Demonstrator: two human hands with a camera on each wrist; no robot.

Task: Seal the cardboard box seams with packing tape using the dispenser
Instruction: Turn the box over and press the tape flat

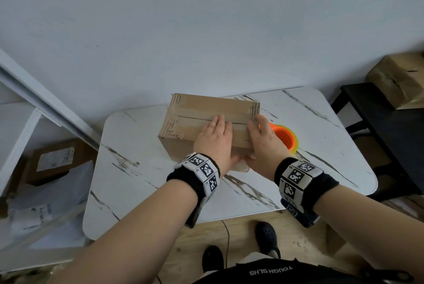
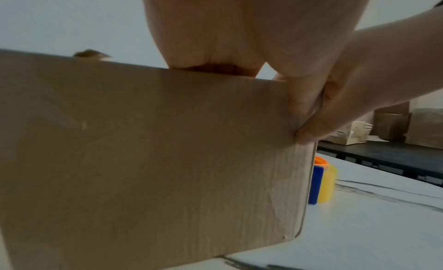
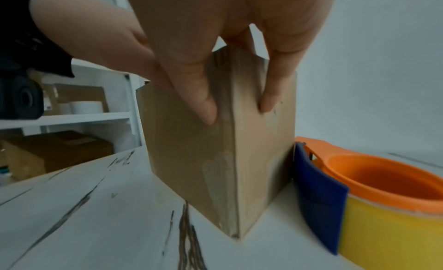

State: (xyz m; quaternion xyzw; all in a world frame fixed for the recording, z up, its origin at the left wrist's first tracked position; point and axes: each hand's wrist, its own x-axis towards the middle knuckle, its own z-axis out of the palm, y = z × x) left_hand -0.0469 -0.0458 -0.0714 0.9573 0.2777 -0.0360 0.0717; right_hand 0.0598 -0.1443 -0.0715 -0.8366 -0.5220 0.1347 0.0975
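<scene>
A brown cardboard box (image 1: 202, 109) (image 2: 155, 151) (image 3: 191, 151) lies on the white marble table (image 1: 137, 169), with glossy tape along its top seam. My left hand (image 1: 214, 139) (image 2: 239, 27) lies flat on the top near the box's right end, fingers straight, thumb down the front face. My right hand (image 1: 263, 139) (image 3: 227, 18) straddles the near right corner. Its thumb presses the front face and a finger presses the end face. The tape dispenser (image 1: 286, 136) (image 2: 323, 183) (image 3: 383, 188), orange with a blue blade guard and a yellow roll, stands against the box's right end, held by neither hand.
The wall runs close behind the box. A black bench (image 1: 390, 134) carrying a brown package (image 1: 399, 77) stands to the right of the table. White shelving with parcels (image 1: 52, 162) is on the left. My feet are under the table's near edge.
</scene>
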